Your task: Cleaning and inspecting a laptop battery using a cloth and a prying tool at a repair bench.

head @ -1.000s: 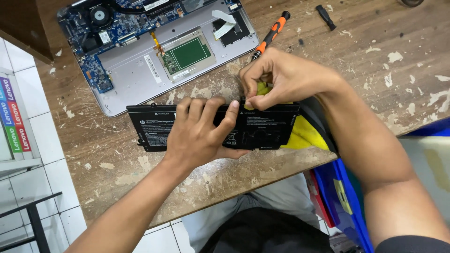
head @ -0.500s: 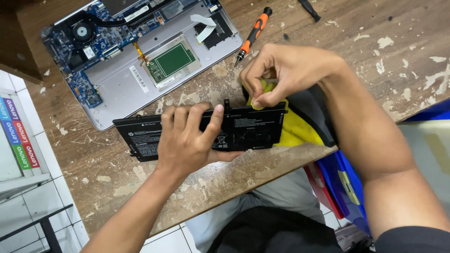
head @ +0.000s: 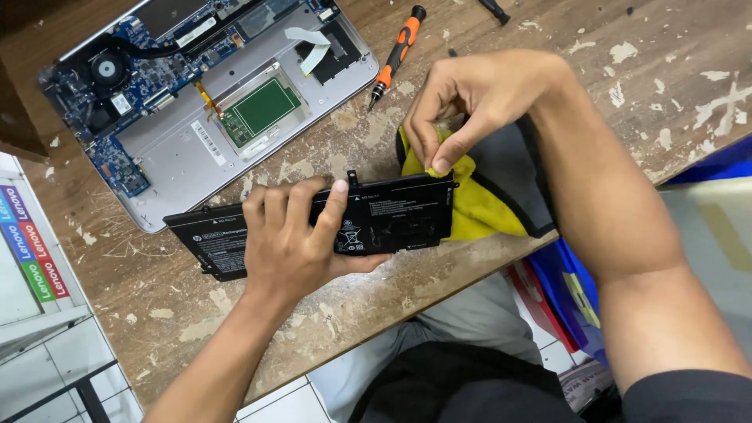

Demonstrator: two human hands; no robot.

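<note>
Black and flat, the battery pack (head: pixel 392 219) lay on the worn wooden table (head: pixel 666 94), near its front edge. The left hand (head: pixel 294 239) pressed down flat across its middle, fingers spread and thumb underneath the near edge, gripping it. The right hand (head: pixel 478 102) pinched something small at the battery's top right corner, perhaps a tab, though that was hard to make out. A yellow cloth (head: pixel 478 207) lay under that corner. A white-printed label covered the battery's face. Behind sat an opened laptop (head: pixel 196 117) and an orange screwdriver (head: pixel 398 53). Striped coloured stickers (head: pixel 27 251) lined the white shelf at left.
</note>
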